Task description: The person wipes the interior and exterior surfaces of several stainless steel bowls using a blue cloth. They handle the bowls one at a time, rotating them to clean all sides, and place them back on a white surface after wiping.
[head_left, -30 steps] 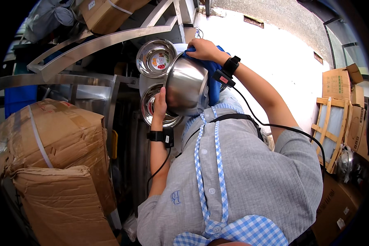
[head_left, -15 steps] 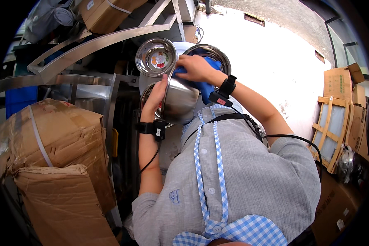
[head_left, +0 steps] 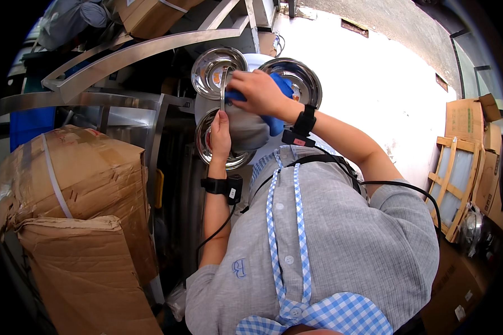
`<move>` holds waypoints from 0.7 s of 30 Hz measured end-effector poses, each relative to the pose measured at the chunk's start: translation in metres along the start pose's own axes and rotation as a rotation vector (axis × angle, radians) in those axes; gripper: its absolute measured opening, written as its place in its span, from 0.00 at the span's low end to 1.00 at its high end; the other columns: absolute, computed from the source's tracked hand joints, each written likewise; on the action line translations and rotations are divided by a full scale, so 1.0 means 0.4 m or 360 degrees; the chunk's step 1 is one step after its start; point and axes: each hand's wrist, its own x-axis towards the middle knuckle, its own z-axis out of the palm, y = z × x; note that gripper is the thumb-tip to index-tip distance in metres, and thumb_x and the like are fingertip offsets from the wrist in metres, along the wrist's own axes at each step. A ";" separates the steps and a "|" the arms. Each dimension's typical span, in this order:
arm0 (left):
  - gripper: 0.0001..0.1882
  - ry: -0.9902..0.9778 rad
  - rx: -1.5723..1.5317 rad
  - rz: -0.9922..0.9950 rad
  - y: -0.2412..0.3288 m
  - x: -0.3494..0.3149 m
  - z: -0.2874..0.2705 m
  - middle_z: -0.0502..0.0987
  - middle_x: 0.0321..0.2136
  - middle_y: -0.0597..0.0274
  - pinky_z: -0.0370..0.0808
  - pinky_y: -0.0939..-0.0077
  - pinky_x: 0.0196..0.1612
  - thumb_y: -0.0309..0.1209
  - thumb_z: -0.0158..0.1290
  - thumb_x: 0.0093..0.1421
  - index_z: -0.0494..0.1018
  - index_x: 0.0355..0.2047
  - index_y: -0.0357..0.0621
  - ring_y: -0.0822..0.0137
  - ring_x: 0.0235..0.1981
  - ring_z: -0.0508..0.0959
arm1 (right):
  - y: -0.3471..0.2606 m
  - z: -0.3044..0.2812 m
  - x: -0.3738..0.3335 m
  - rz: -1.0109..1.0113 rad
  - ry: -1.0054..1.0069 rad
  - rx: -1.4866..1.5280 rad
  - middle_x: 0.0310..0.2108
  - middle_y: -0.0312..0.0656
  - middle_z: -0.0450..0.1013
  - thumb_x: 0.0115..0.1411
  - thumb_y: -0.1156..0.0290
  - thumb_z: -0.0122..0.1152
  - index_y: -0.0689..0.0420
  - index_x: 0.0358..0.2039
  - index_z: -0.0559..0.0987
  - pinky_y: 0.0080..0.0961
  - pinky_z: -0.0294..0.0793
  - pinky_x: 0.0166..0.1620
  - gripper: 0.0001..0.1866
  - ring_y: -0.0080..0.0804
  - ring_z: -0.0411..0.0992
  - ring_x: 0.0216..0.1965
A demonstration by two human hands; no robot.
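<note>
This looks like a storage or packing area of a small workshop. Large strapped cardboard boxes (head_left: 72,184) stand at the left, more cartons (head_left: 469,120) and a wooden crate frame (head_left: 452,184) at the right, and steel frames (head_left: 123,56) beside shiny steel bowls (head_left: 215,70).

3 steel bowls (head_left: 218,71) beyond the hands (head_left: 221,137), cardboard boxes (head_left: 78,184) at left, crates (head_left: 455,178) far right

Blue cloth (head_left: 278,106) mostly covered by the right hand (head_left: 261,92), held steel bowl (head_left: 246,125) turned edge-on with its inside unseen, lower bowl (head_left: 207,148) half hidden behind it and the left hand (head_left: 220,135), cardboard boxes (head_left: 78,223) cut by the lower-left edge.
</note>
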 end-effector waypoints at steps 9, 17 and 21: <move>0.26 0.0055 -0.0239 0.0019 -0.024 0.010 -0.004 0.71 0.25 0.69 0.65 0.80 0.35 0.47 0.36 0.71 0.71 0.32 0.36 0.77 0.30 0.66 | -0.010 -0.045 0.033 -0.0110 -0.0144 -0.0053 0.33 0.39 0.69 0.48 0.64 0.66 0.55 0.33 0.76 0.32 0.67 0.36 0.13 0.38 0.72 0.34; 0.27 -0.0026 -0.0011 0.0347 -0.014 0.041 -0.014 0.67 0.22 0.69 0.62 0.78 0.30 0.51 0.37 0.69 0.71 0.33 0.37 0.76 0.27 0.63 | -0.067 -0.068 0.011 -0.0155 -0.0161 -0.0094 0.33 0.36 0.69 0.45 0.63 0.68 0.51 0.33 0.76 0.28 0.67 0.37 0.15 0.33 0.71 0.35; 0.26 -0.0023 0.0110 0.0411 0.008 0.030 -0.017 0.60 0.18 0.72 0.56 0.78 0.25 0.52 0.42 0.67 0.68 0.27 0.38 0.77 0.23 0.57 | -0.030 -0.101 0.049 -0.0028 -0.0099 0.0015 0.33 0.36 0.71 0.47 0.60 0.68 0.52 0.31 0.79 0.34 0.72 0.35 0.13 0.38 0.74 0.33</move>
